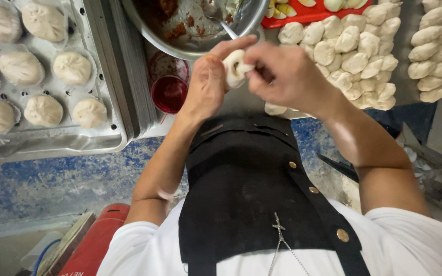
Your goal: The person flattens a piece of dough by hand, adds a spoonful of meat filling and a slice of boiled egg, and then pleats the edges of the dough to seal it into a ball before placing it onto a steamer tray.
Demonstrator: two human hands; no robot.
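Observation:
My left hand (208,82) cups a white dough bun (235,68) with dark filling showing at its open top. My right hand (285,74) pinches the bun's edge from the right side. Both hands meet above the counter edge, just below a large metal bowl (152,25) that holds reddish-brown filling and a spoon (218,18). A heap of small white dough pieces (354,53) lies to the right of my hands. One loose dough piece (274,109) sits right under my right hand.
A perforated metal tray (108,102) at the left carries several shaped buns in paper liners. A small cup of red liquid (170,92) stands below the bowl. More dough pieces (441,48) lie far right. A red board (303,16) with egg slices sits behind.

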